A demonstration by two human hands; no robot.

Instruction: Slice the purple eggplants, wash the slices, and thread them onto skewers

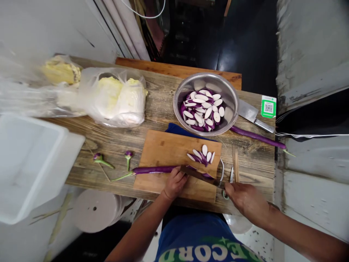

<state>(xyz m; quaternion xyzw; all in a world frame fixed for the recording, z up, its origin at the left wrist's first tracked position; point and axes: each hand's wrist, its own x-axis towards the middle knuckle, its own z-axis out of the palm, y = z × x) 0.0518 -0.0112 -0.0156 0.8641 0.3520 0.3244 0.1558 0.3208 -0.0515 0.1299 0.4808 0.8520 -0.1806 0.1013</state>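
A long purple eggplant [155, 170] lies across the wooden cutting board [160, 145], its green stem past the left edge. My left hand [175, 183] holds it near its cut end, fingers closed on it. My right hand [247, 200] grips the handle of a kitchen knife [203, 176], whose blade rests over the eggplant just right of my left fingers. Behind the blade lies a small pile of slant-cut eggplant slices [205, 155]. A steel bowl [178, 109] at the back of the board holds many more slices.
Bagged cabbages [117, 96] stand at the back left, beside a white plastic bin [32, 153]. Two cut eggplant tops [128, 156] lie left of the board. To the right are a cleaver [248, 110], another eggplant [256, 137], wooden skewers [236, 165] and scissors [231, 175].
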